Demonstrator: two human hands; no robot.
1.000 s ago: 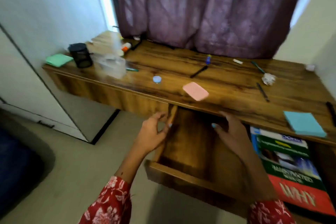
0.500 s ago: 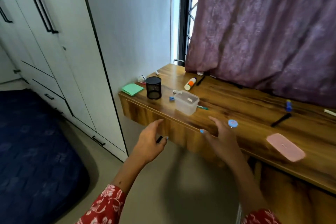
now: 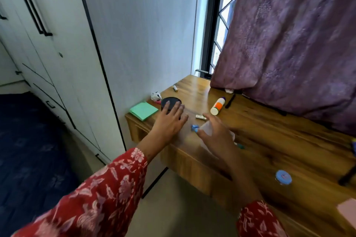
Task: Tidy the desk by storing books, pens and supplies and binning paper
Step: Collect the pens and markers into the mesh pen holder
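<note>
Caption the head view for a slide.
Both hands, left and right, reach over the cluttered desk toward the black pen cup.

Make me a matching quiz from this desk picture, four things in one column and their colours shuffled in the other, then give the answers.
Things:
1. square sticky note pad
2. round mesh pen cup
3. glue bottle's middle band
4. small round lidded tub

Colours:
A. orange
B. light blue
C. green
D. black

Pairs: 1-C, 2-D, 3-A, 4-B
</note>
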